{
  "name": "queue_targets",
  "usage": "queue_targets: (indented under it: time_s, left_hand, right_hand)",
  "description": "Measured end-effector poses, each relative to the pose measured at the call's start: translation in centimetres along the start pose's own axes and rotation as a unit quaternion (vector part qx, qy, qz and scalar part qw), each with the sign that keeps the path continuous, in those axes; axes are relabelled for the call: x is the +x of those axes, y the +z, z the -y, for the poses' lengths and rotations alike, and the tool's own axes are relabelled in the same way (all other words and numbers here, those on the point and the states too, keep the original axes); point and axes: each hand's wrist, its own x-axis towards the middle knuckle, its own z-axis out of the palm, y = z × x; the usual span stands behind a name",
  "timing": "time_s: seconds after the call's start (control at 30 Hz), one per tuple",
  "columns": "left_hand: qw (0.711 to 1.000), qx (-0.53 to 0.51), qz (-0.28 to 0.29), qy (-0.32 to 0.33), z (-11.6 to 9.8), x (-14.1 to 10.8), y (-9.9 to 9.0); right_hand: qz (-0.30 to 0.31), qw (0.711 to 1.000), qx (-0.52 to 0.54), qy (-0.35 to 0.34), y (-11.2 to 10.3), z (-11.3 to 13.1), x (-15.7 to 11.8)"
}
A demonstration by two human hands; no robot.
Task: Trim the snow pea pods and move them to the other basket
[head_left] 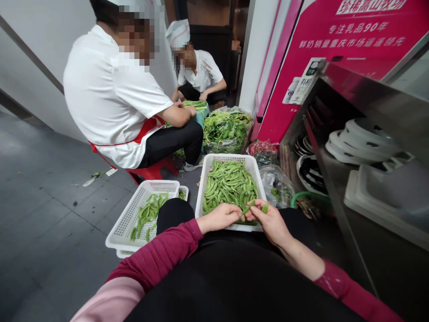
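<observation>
Both my hands meet over the near edge of a white perforated basket [200,192] heaped with green pea pods [231,181]. Between them is one pea pod [248,207], slanting up to the right. My left hand [221,218] pinches it near its lower end, fingers closed. My right hand [270,222] grips the same pod with thumb and fingers, and a second pod [265,209] sticks up from behind its fingers. To the left, a second white basket [125,223] has a smaller pile of pods [150,212]; my knee hides part of it.
A person in white [107,98] sits on a red stool [152,173] at left; another person [204,67] crouches behind. Leafy greens [229,127] fill a large bag. At right stand a metal shelf [335,179] with stacked white dishes [363,141], a plastic bag [276,183] and a green basin [310,195].
</observation>
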Motion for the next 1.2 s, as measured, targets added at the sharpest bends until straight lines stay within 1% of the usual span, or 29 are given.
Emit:
queue_targets:
  time_s: [0.03, 0.07, 0.1, 0.13, 0.17, 0.2, 0.23, 0.27, 0.3, 0.33, 0.37, 0.4, 0.43, 0.47, 0.5, 0.53, 0.57, 0.6, 0.63, 0.67, 0.7, 0.77, 0.8, 0.9, 1.03, 1.1, 1.2]
  left_hand:
    - [1.000, 0.023, -0.002, 0.004, 0.1, 0.0, 0.0]
    - [0.999, 0.048, -0.005, 0.010, 0.3, 0.0, 0.0]
    - [0.997, 0.075, -0.007, 0.018, 0.5, 0.0, 0.1]
    - [0.995, 0.100, -0.009, 0.027, 0.6, 0.1, 0.1]
    - [0.992, 0.122, -0.008, 0.038, 0.7, 0.1, 0.1]
    - [0.989, 0.141, -0.006, 0.049, 0.7, 0.0, 0.1]
    - [0.986, 0.157, -0.007, 0.060, 0.7, 0.0, 0.1]
    - [0.983, 0.169, -0.014, 0.071, 0.7, -0.1, 0.2]
    - [0.981, 0.175, -0.026, 0.081, 0.6, -0.1, 0.3]
    - [0.980, 0.173, -0.043, 0.088, 0.6, -0.2, 0.5]
    - [0.980, 0.164, -0.064, 0.093, 0.6, -0.3, 0.7]
    - [0.980, 0.150, -0.091, 0.094, 0.7, -0.3, 1.0]
    - [0.979, 0.134, -0.122, 0.089, 0.8, -0.4, 1.2]
    - [0.978, 0.115, -0.157, 0.078, 1.0, -0.4, 1.3]
    - [0.975, 0.093, -0.189, 0.063, 1.2, -0.3, 1.4]
    - [0.973, 0.068, -0.214, 0.045, 1.5, -0.3, 1.3]
    - [0.973, 0.040, -0.227, 0.027, 1.9, -0.2, 1.2]
    - [0.974, 0.012, -0.228, 0.007, 2.2, -0.2, 1.1]
    - [0.975, -0.016, -0.219, -0.015, 2.6, -0.2, 0.9]
    - [0.977, -0.044, -0.206, -0.042, 2.9, -0.2, 0.8]
    - [0.976, -0.072, -0.195, -0.072, 3.2, -0.2, 0.7]
    - [0.966, -0.126, -0.184, -0.127, 3.7, -0.3, 0.8]
    - [0.961, -0.150, -0.183, -0.142, 3.8, -0.3, 0.9]
    - [0.956, -0.186, -0.179, -0.141, 3.9, -0.4, 1.3]
    - [0.962, -0.174, -0.161, -0.135, 3.7, -0.6, 1.5]
    - [0.965, -0.169, -0.151, -0.132, 3.8, -0.7, 1.6]
    - [0.965, -0.173, -0.142, -0.134, 4.1, -0.7, 1.4]
  right_hand:
    - [-0.015, 0.997, -0.064, -0.030, -0.2, 0.2, 0.0]
    - [-0.033, 0.986, -0.145, -0.075, -0.4, 0.5, -0.1]
    - [-0.042, 0.962, -0.236, -0.130, -0.7, 0.8, -0.1]
    - [-0.035, 0.925, -0.327, -0.188, -0.9, 1.0, -0.1]
    - [-0.010, 0.882, -0.406, -0.239, -1.1, 1.3, -0.1]
    - [0.029, 0.841, -0.465, -0.276, -1.2, 1.4, -0.1]
    - [0.072, 0.811, -0.501, -0.294, -1.2, 1.4, -0.1]
    - [0.103, 0.799, -0.515, -0.294, -1.0, 1.2, -0.2]
    - [0.114, 0.807, -0.508, -0.278, -0.7, 0.9, -0.3]
    - [0.109, 0.835, -0.480, -0.245, -0.2, 0.6, -0.4]
    - [0.096, 0.876, -0.431, -0.195, 0.3, 0.1, -0.6]
    - [0.084, 0.918, -0.361, -0.138, 0.9, -0.3, -0.8]
    - [0.078, 0.954, -0.278, -0.080, 1.4, -0.7, -0.9]
    - [0.079, 0.978, -0.192, -0.028, 1.9, -1.2, -1.0]
    - [0.081, 0.990, -0.118, 0.012, 2.2, -1.6, -0.9]
    - [0.074, 0.995, -0.064, 0.036, 2.3, -2.1, -0.7]
    - [0.054, 0.997, -0.041, 0.047, 2.1, -2.6, -0.3]
    - [0.022, 0.996, -0.061, 0.054, 1.7, -3.1, 0.3]
    - [-0.016, 0.992, -0.112, 0.059, 1.2, -3.7, 1.1]
    - [-0.052, 0.980, -0.180, 0.063, 0.6, -4.3, 2.0]
    - [-0.076, 0.962, -0.252, 0.067, 0.0, -4.9, 3.0]
    - [-0.092, 0.929, -0.351, 0.070, -0.9, -6.1, 5.0]
    - [-0.093, 0.919, -0.377, 0.067, -1.1, -6.6, 5.9]
    - [-0.102, 0.894, -0.431, 0.061, -0.5, -7.8, 7.9]
    - [-0.124, 0.867, -0.478, 0.071, 0.7, -8.5, 9.3]
    - [-0.130, 0.862, -0.485, 0.070, 0.7, -8.6, 9.5]
    - [-0.124, 0.867, -0.480, 0.049, 0.2, -8.4, 8.6]
